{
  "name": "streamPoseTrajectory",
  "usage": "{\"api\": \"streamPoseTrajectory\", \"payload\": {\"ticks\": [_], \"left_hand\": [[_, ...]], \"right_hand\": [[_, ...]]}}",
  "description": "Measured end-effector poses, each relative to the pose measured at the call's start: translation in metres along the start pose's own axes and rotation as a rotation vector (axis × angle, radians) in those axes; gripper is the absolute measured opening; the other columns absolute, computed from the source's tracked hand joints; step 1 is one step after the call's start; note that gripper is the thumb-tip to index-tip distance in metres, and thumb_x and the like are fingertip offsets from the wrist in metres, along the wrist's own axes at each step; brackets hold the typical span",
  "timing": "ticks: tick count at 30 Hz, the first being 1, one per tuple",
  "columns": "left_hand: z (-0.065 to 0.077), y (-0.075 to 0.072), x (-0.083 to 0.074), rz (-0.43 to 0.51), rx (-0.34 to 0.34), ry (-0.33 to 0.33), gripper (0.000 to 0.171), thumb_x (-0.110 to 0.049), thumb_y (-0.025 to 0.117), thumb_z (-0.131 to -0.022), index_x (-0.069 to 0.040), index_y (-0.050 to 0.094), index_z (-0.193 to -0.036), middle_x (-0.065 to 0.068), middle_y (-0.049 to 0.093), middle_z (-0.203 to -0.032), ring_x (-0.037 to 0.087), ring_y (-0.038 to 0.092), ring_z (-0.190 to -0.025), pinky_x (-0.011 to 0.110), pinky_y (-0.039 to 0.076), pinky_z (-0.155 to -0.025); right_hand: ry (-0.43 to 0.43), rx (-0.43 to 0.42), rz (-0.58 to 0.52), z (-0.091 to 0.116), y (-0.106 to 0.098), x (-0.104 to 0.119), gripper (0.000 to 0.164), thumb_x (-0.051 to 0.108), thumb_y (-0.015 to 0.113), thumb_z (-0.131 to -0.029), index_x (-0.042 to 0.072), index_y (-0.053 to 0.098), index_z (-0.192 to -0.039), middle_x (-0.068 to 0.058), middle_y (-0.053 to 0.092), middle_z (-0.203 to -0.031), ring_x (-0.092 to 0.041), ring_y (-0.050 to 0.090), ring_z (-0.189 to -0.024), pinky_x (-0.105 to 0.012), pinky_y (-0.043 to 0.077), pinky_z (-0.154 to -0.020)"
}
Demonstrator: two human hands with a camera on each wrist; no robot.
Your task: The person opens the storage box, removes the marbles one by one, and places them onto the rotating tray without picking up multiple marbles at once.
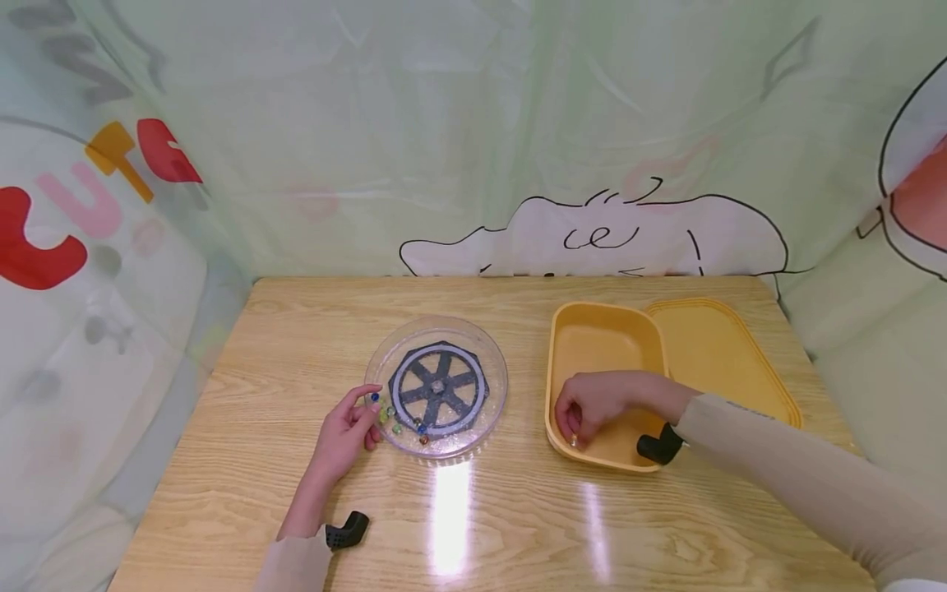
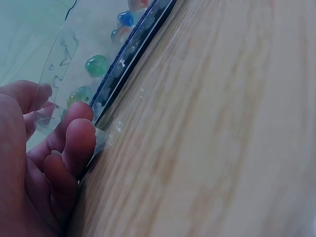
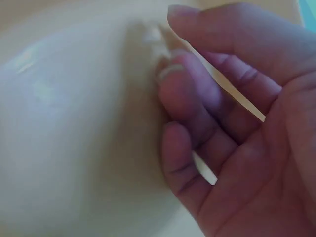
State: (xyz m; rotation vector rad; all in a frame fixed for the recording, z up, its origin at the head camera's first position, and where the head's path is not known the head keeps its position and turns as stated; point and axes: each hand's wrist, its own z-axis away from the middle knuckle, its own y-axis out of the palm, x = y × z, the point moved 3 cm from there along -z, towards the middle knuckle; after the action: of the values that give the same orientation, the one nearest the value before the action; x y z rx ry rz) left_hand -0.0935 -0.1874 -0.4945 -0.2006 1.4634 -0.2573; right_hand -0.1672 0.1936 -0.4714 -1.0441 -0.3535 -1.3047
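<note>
A clear round dish (image 1: 494, 423) has a dark six-spoked wheel shape (image 1: 473, 403) in its middle. Several glass marbles (image 1: 397, 429) lie in its near left part; green and blue marbles (image 2: 97, 65) also show in the left wrist view. My left hand (image 1: 344, 434) grips the dish's left rim, with fingers on both sides of the wall. Inside a yellow-orange bin (image 1: 553, 362), my right hand (image 1: 595, 404) reaches down to the near left corner with bent fingers. A small shiny marble (image 1: 574, 441) is at the fingertips, blurred in the right wrist view. Thumb and fingers look apart there.
A flat yellow-orange lid (image 1: 721, 353) lies right of the bin, partly behind it. Both stand on a wooden table (image 1: 311, 329). A printed curtain (image 1: 414, 140) hangs behind the table's far edge and along the sides.
</note>
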Motion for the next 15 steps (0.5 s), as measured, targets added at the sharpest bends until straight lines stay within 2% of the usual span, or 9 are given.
{"api": "streamPoseTrajectory", "payload": {"ticks": [6,15], "left_hand": [[0.0,0.0,0.0,0.009,0.011,-0.002,0.032,-0.009,0.056,-0.102,-0.003,0.055,-0.134,0.016,0.06,-0.067,0.023,0.057,-0.054,0.029,0.05,-0.052],[0.0,-0.001,0.0,0.02,0.023,-0.006,0.033,-0.011,0.056,-0.103,-0.003,0.055,-0.135,0.016,0.061,-0.068,0.023,0.057,-0.054,0.029,0.051,-0.053]], "right_hand": [[-0.004,0.008,-0.108,0.003,-0.002,-0.006,0.012,-0.005,0.071,-0.074,0.002,0.07,-0.084,-0.002,0.067,-0.075,-0.006,0.058,-0.066,-0.019,0.048,-0.063],[-0.139,-0.099,-0.153,0.02,-0.013,0.004,0.009,0.001,0.075,-0.081,0.003,0.071,-0.089,0.002,0.068,-0.08,-0.011,0.06,-0.07,-0.023,0.052,-0.066]]}}
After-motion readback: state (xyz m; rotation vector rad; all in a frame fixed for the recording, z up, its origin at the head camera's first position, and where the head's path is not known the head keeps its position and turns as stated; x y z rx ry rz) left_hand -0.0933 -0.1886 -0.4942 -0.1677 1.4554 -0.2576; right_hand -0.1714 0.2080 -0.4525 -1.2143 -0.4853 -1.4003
